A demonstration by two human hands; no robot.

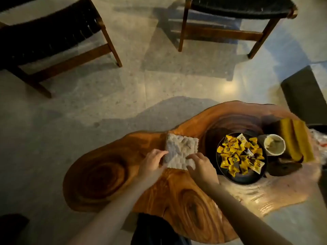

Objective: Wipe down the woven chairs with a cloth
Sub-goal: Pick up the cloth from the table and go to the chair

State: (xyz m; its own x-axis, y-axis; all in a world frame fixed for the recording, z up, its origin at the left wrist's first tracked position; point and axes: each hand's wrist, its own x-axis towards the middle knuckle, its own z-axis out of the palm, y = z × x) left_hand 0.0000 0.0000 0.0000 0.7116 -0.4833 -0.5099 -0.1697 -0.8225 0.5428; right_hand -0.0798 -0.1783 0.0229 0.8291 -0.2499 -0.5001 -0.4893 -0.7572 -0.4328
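Observation:
A folded grey-white textured cloth [180,151] lies on the wooden slab table [109,175]. My left hand [153,162] grips the cloth's near left edge. My right hand [201,167] pinches its near right corner. Two woven chairs with black seats and brown wooden frames stand across the floor: one chair [47,38] at the far left, the other chair [240,7] at the far right. Both are well away from my hands.
On the table to the right of the cloth stand a dark plate [247,179] of yellow wrapped sweets, a small white cup [274,145] and a yellow ribbed object [295,140]. A dark block [304,96] stands at the right. Stone floor lies between table and chairs.

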